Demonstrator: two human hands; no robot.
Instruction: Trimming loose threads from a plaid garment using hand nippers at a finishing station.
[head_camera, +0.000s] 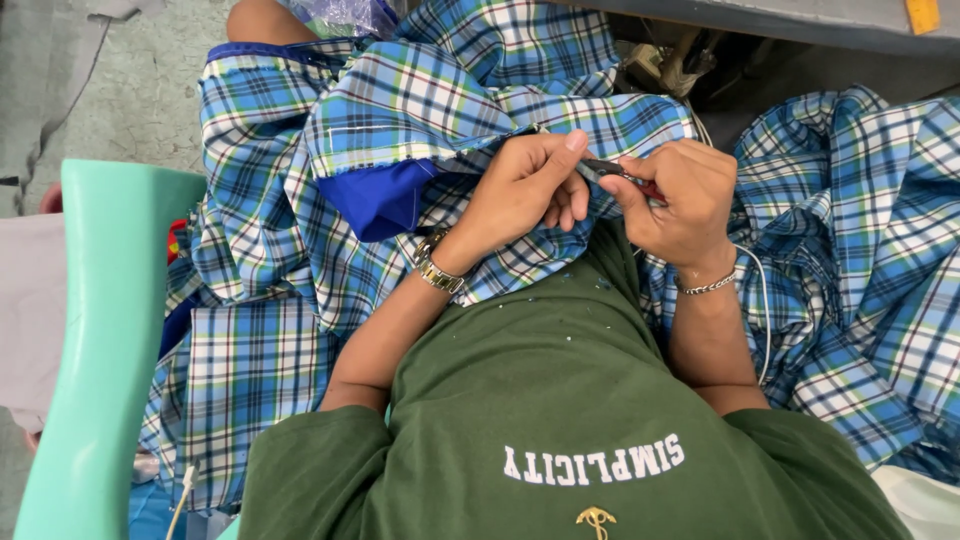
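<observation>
**Here, both hands meet over the plaid cloth**

Here my left hand (525, 190) curls over a bunched fold of the blue, green and white plaid fabric (400, 110), fingers bent inward and the thumb stretched out toward my other hand; its grip is pressed together on the cloth. The wrist bends down from a forearm that comes up across my lap, and a metal wristwatch (437, 268) sits on it. My right hand (675, 195) faces it, knuckles up, fingers folded tight around a small dark snipping tool with a red part (620, 176), whose tip points at my left thumb. A thin chain bracelet (708, 287) circles that wrist, and the forearm runs straight back toward my body.

The fabric lies heaped across my lap, spreading to both sides, with a solid blue patch (378, 195) showing just left of my left hand. A pale green chair (110, 330) stands at my left. My dark green shirt (540, 400) fills the lower view.
</observation>
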